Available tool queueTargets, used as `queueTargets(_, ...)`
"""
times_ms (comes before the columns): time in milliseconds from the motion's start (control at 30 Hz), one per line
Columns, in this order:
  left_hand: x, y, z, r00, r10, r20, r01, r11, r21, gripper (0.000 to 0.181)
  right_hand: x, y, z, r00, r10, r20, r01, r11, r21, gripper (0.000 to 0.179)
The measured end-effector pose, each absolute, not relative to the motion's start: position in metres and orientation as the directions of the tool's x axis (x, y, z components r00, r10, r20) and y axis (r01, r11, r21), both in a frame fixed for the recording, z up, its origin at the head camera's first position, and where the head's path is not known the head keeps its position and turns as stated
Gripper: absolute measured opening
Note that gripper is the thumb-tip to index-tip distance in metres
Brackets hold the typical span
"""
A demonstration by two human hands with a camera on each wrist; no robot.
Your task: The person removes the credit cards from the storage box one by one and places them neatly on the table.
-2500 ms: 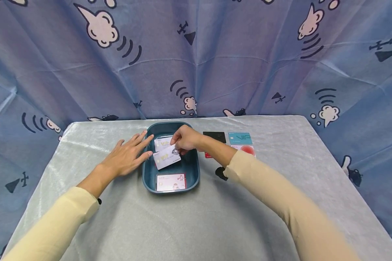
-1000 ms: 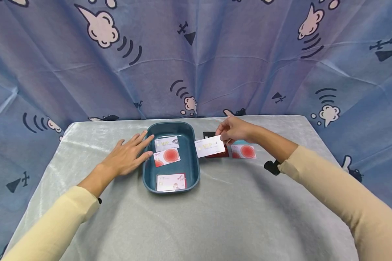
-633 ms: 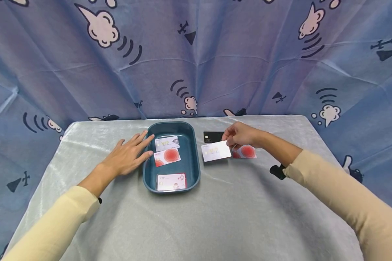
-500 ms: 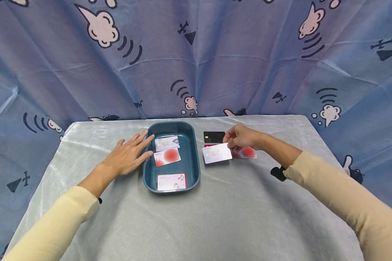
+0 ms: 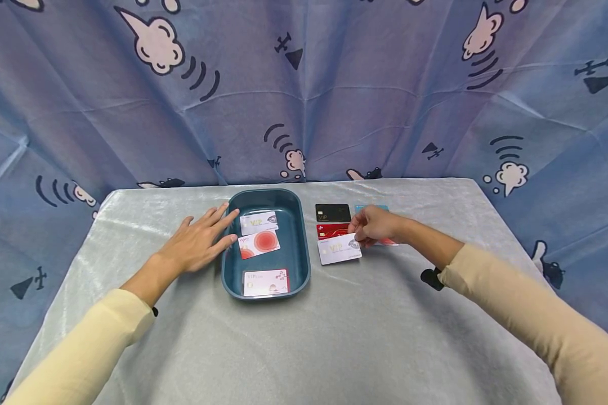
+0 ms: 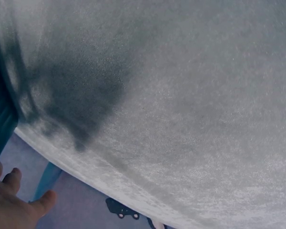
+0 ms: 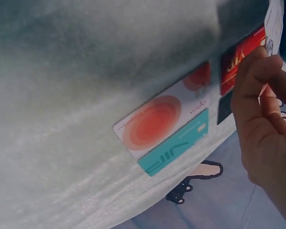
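My right hand (image 5: 377, 225) pinches a white VIP card (image 5: 338, 250) by its upper right corner, low over the table. The card overlaps the lower part of a red card (image 5: 331, 230) in the head view. With fingers spread, my left hand (image 5: 197, 242) rests at the left rim of a dark blue tray (image 5: 306, 264). Inside the tray lie another white VIP card (image 5: 258, 223), a white card with red circles (image 5: 259, 244) and a pale pink VIP card (image 5: 266, 283) near the front. The right wrist view shows the pinched card (image 7: 273, 28) nearly edge-on.
Behind the red card lies a black VIP card (image 5: 332, 212). Right of it, partly behind my right hand, are a teal VIP card (image 7: 174, 143) and a second card with red circles (image 7: 155, 121). A patterned curtain (image 5: 304, 101) hangs along the table's back edge.
My right hand has lifted the white VIP card out of the tray, uncovering the red-circle card there, and carried it right, then nearer to me and lower. My left hand has stayed put.
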State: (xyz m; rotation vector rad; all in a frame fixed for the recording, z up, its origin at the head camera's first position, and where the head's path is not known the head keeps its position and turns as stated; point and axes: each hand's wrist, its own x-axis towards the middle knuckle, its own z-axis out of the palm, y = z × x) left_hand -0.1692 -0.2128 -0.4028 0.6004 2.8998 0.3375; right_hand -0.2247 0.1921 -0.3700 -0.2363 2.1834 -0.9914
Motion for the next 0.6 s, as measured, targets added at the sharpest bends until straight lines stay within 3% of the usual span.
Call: queueTargets(600,-0.169,-0.213,-0.401,-0.903,0.411,-0.128,0.372,0.895,0.246,0.065,-0.22,0.193,-0.387,-0.714,-0.401,-0.574,0.119,0.739,-0.663,0.008)
